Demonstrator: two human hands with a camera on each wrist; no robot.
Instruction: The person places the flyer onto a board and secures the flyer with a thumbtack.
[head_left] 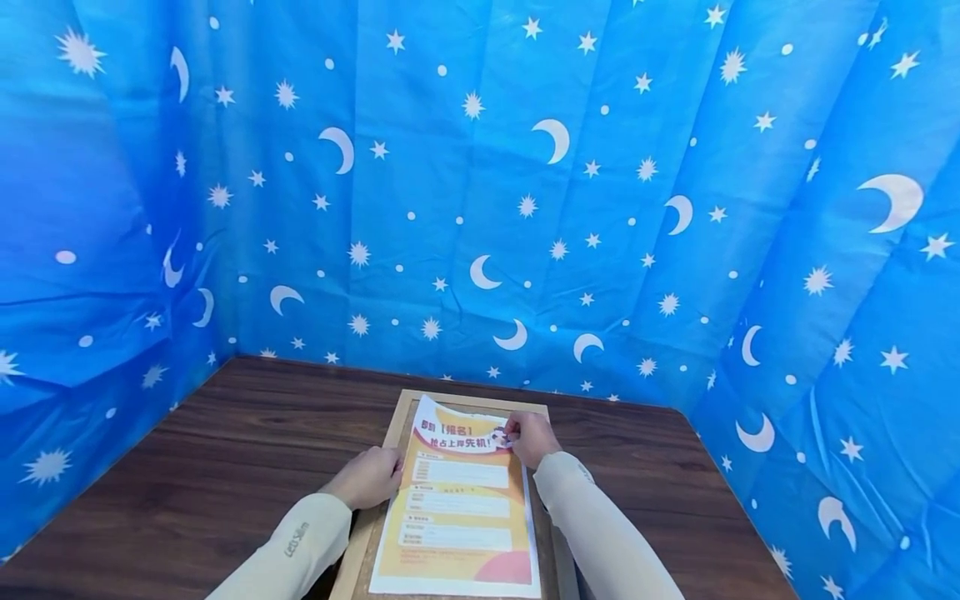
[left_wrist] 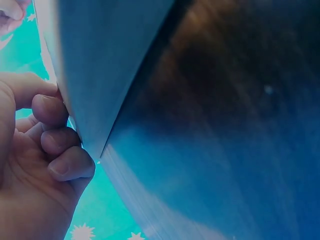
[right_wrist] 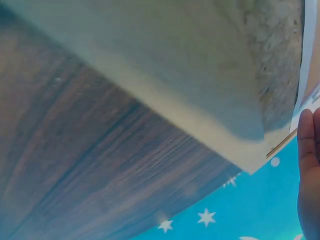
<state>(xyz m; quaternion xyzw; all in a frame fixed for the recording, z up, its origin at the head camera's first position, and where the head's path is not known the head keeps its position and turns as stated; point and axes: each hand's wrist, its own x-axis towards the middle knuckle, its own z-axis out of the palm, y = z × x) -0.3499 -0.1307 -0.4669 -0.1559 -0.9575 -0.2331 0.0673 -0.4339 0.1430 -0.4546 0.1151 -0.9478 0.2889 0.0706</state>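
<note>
A yellow and white printed poster lies over a cork board with a pale wooden frame. At the poster's left side my left hand pinches its edge between thumb and forefinger, above the frame. The left wrist view shows the other fingers of this left hand curled towards the palm. My right hand pinches the poster near its upper right corner, which it hides. The poster's top edge is wavy. Only part of the right hand shows in the right wrist view, beside the frame's corner.
The board rests on a dark wood-grain table. A blue curtain with white moons and stars surrounds the table's back and sides. Pale sleeves cover both forearms.
</note>
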